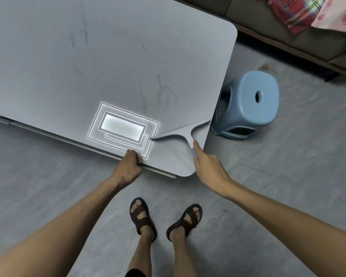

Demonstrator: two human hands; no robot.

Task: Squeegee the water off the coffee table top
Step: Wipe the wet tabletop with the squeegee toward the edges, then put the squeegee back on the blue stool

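The grey coffee table top (pixel 88 62) fills the upper left, with faint water streaks (pixel 158 94) near its right side. A grey T-shaped squeegee (pixel 185 131) rests on the table's near right corner, blade running left to right. My right hand (pixel 207 166) holds its handle, index finger stretched along it. At the table's near edge, my left hand (pixel 129 165) grips the rim, just below a bright reflection of a ceiling light (pixel 122 128).
A light blue plastic stool (pixel 248 104) stands on the floor right of the table. A brown sofa (pixel 288 31) with checked and pink cloths runs along the top right. My sandalled feet (pixel 164 218) stand on the grey floor below the table's corner.
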